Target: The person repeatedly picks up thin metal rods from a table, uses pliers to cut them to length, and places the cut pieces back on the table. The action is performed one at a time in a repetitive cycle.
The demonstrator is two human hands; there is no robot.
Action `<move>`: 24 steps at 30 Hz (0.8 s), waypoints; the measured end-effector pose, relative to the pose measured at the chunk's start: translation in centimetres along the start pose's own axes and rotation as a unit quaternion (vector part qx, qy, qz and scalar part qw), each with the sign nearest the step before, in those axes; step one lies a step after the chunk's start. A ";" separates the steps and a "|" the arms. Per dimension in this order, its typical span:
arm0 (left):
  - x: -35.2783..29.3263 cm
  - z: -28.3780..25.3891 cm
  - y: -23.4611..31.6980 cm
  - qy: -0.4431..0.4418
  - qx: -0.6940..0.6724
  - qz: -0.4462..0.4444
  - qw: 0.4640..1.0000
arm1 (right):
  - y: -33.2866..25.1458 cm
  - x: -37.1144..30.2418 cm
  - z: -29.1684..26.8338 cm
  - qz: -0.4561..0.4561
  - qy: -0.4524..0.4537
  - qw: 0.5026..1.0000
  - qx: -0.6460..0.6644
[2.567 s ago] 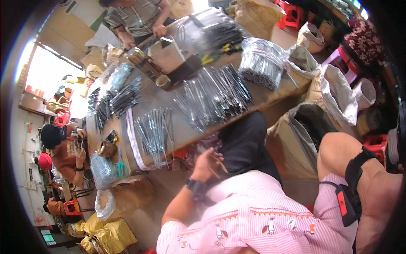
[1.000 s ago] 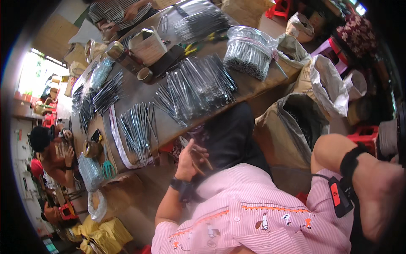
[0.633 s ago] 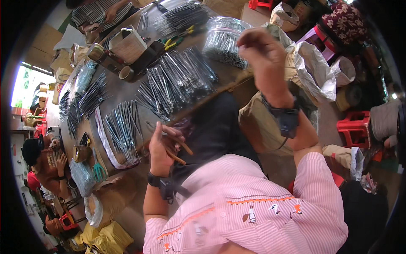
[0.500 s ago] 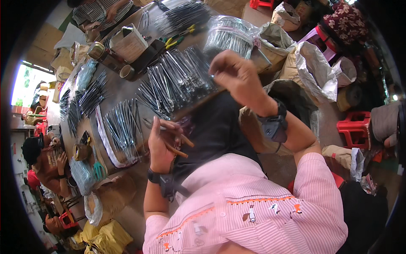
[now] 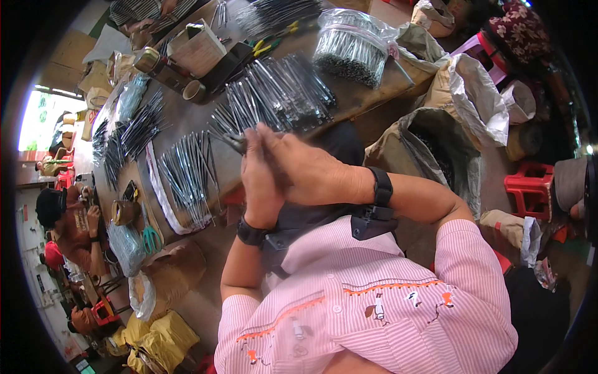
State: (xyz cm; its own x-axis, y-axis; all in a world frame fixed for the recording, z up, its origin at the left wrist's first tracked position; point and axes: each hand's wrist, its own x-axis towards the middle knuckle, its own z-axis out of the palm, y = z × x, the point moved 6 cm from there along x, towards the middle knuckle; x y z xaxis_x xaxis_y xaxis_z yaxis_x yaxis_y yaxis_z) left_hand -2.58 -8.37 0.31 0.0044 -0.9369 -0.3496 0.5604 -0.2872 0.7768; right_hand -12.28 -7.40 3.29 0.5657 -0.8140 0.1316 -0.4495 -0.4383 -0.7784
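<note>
Both my hands meet just off the table's near edge. My left hand [image 5: 261, 190] is closed on pliers [image 5: 232, 142]; only their dark jaws show, and the handles are hidden. My right hand [image 5: 321, 171] lies against it with fingers curled in, thumb by the jaws; anything it pinches is hidden. Right beyond them, a wide row of thin shiny metal rods [image 5: 283, 93] covers the table [image 5: 367, 93]. A smaller bunch of rods [image 5: 187, 171] lies left of my hands, next to a white strip [image 5: 161, 187]. Darker rods [image 5: 138, 132] are piled farther left.
A plastic-wrapped bundle of rods [image 5: 350, 53] stands at the far right. Behind the row are yellow-handled pliers [image 5: 265, 47], a cup [image 5: 194, 91] and an open box [image 5: 197, 51]. An open sack [image 5: 405, 140] stands to my right. At left, another person [image 5: 71, 218] works.
My right hand has come down from over the table's right part to meet my left hand. The pliers' orange handles, visible before, are now covered.
</note>
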 end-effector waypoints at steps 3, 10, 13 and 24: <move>0.1 0.6 0.3 -0.058 0.072 -0.008 0.996 | 0.2 0.2 -1.4 -0.029 0.083 0.995 0.045; 1.9 -5.9 3.4 0.079 0.429 0.270 0.859 | 7.0 -2.4 -5.6 0.084 0.182 0.941 0.271; 5.0 -11.9 2.0 0.105 0.341 0.139 0.924 | 11.9 -6.1 -6.1 0.193 0.200 0.791 0.545; 8.8 -16.5 -0.6 0.134 0.400 0.083 0.903 | 17.7 -15.5 -2.6 0.196 0.228 0.507 0.808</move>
State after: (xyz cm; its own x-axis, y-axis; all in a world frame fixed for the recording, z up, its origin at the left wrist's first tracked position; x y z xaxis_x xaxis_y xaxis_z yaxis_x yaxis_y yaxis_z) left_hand 10.81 -13.18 -11.90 0.2935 -0.9293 -0.2242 -0.2435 -0.2994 0.9225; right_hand -30.80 -3.54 -10.86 0.2677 -0.8828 -0.3861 0.8958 0.3756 -0.2377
